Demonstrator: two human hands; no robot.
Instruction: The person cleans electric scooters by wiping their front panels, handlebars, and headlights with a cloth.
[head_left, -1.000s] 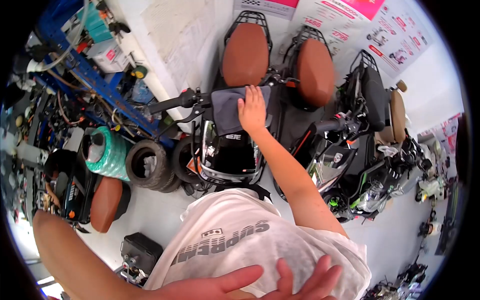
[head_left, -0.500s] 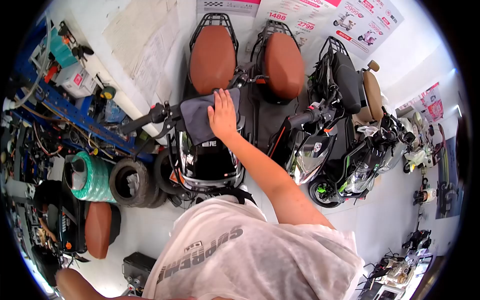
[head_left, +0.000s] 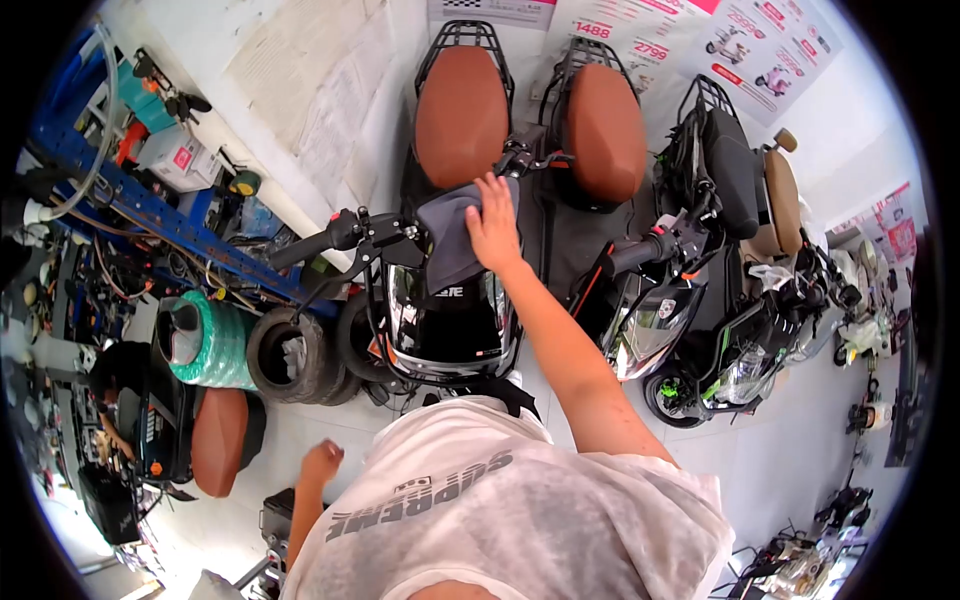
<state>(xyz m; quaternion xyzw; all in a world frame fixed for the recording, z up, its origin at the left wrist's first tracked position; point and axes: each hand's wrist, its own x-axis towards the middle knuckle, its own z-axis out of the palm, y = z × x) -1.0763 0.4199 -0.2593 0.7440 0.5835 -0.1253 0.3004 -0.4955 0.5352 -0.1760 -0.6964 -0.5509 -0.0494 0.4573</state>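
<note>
My right hand (head_left: 493, 222) lies with fingers stretched out on a dark grey cloth (head_left: 452, 245). The cloth is draped over the middle of the handlebar area of a black scooter (head_left: 445, 325) with a brown seat (head_left: 462, 117). The scooter's left handlebar grip (head_left: 303, 248) and lever stick out beside the cloth. Low at my left side hangs my left hand (head_left: 322, 462), its fingers curled in, touching nothing that I can see.
More scooters stand to the right, one with a brown seat (head_left: 606, 133). Tyres (head_left: 285, 355) and a green-wrapped roll (head_left: 212, 340) sit at the left, below a blue shelf rack (head_left: 180, 240). Another person (head_left: 118, 375) is at the far left, near a brown-seated scooter.
My right hand has shifted towards the cloth's right edge, and more of the cloth's left part shows. My left hand has come into view at my side. The whole view has moved slightly.
</note>
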